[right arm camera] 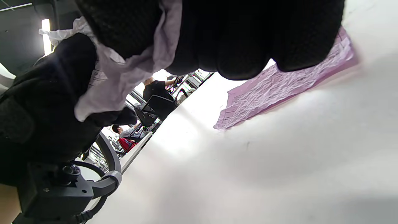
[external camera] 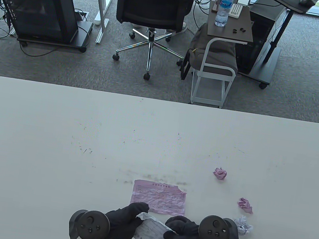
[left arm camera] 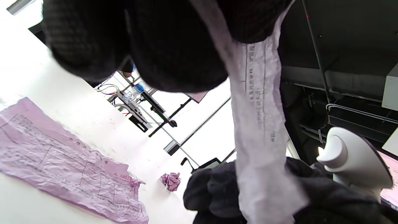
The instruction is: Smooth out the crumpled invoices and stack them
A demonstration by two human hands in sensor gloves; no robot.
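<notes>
While the left hand (external camera: pixel 121 219) pinches one end of a white invoice (external camera: pixel 151 232), the right hand (external camera: pixel 183 231) pinches the other, both grips clamped on it above the tabletop (external camera: pixel 55 140). Just beyond lies a flattened pink invoice (external camera: pixel 158 198). Right of the hands sit a white wad (external camera: pixel 243 226) and two pink wads (external camera: pixel 245 204) (external camera: pixel 220 173).

The table view looks steeply down from the near edge of the table (external camera: pixel 57 129) toward the office, while both wrist views sit low and tilted, seemingly nearly upside down, all sharing the pink sheet (external camera: pixel 159 197) (left arm camera: pixel 62 168) (right arm camera: pixel 279 90).
</notes>
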